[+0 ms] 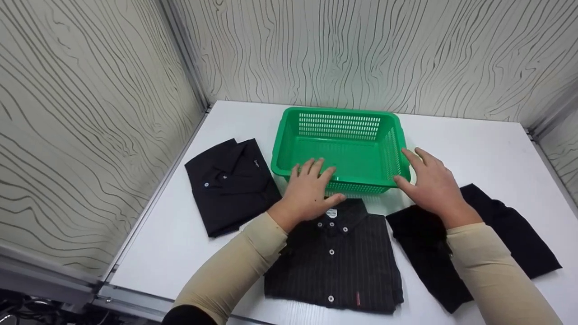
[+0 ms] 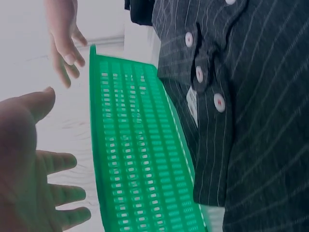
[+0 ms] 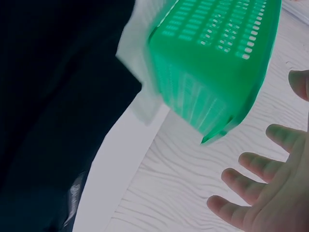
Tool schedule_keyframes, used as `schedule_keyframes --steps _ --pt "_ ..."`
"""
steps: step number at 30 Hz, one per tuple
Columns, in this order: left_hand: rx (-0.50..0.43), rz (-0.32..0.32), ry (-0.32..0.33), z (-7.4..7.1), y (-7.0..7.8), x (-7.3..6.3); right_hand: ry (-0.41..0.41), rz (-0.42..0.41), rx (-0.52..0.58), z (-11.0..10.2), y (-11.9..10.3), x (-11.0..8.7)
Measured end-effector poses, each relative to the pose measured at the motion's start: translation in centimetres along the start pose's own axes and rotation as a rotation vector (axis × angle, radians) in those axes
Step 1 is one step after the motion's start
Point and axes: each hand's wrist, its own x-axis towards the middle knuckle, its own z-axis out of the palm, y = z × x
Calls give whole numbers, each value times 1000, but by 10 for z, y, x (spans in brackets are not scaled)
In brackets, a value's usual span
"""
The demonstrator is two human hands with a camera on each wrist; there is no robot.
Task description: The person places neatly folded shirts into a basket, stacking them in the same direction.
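Observation:
A green plastic basket (image 1: 341,158) with slotted walls stands on the white table with nothing inside it. My left hand (image 1: 308,192) is over the middle of its near rim, fingers spread; the left wrist view shows the fingertips (image 2: 79,215) a little apart from the rim. Beside the basket's right end is my right hand (image 1: 431,183), thumb and fingers spread and holding nothing. Below the left hand lies a folded dark striped shirt (image 1: 343,266), buttons facing up. Under the right forearm lie folded black garments (image 1: 429,243), partly hidden by the arm.
Left of the basket, a folded dark shirt (image 1: 230,185) lies close to the table's left edge. Panels with a wavy line pattern (image 1: 343,54) rise behind the table and at its sides. Cables (image 1: 40,309) sit below at the lower left.

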Motion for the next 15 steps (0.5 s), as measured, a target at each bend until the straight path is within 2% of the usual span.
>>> schedule_keyframes --steps 5,10,15 --pt "31 33 46 1 11 -4 -15 43 22 -2 12 -5" --pt "57 98 102 3 21 -7 -26 94 41 -4 30 -13" --pt "55 129 127 5 27 -7 -48 132 43 -5 52 -22"
